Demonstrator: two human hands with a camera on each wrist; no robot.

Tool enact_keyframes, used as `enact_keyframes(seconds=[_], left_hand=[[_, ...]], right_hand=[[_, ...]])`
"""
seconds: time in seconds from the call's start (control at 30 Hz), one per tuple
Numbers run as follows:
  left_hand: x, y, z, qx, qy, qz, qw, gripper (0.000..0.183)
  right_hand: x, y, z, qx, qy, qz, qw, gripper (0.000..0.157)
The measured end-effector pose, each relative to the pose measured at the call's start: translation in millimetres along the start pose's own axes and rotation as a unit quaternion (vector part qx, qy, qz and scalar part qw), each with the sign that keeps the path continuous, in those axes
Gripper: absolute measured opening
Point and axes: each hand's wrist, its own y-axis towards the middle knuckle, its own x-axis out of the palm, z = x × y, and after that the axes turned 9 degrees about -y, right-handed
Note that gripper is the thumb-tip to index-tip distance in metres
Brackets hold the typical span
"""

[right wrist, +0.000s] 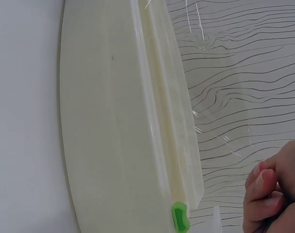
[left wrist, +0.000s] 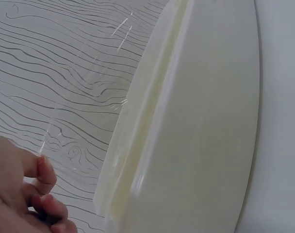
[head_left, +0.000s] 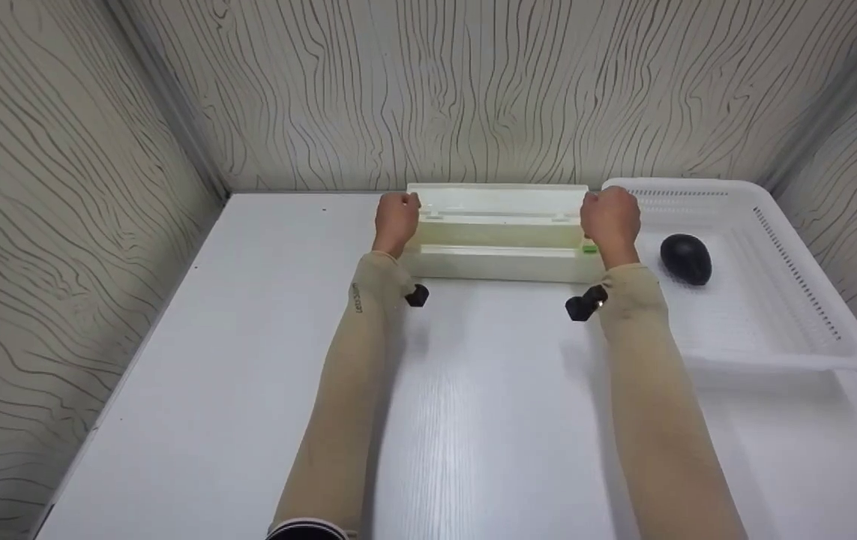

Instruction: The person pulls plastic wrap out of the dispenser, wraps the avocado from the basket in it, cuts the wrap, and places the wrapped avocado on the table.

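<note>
A long pale cling film dispenser box lies near the back wall with its lid raised. A small green slider cutter sits at its right end. Clear cling film shows by its glints and creases in both wrist views, drawn out of the box. With curled fingers, my left hand pinches the film beside the left end of the box. At the right end, my right hand grips the film the same way. The film's exact edges are hard to make out.
To the right stands a white plastic basket with a dark, egg-shaped fruit or vegetable in it. Its left side is close to my right forearm. Patterned walls enclose the white table at the back and sides.
</note>
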Motion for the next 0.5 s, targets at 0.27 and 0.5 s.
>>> enact_keyframes(seconds=[0.27, 0.5], left_hand=[[-2.6, -2.1, 5.7, 0.003, -0.052, -0.01, 0.9986, 0.042], [-0.2, -5.7, 5.7, 0.008, -0.079, -0.008, 0.9968, 0.042]], right_hand=[[-6.8, -1.5, 2.3, 0.006, 0.095, -0.017, 0.995, 0.039], [-9.3, -2.5, 8.1, 0.029, 0.241, -0.06, 0.968, 0.032]])
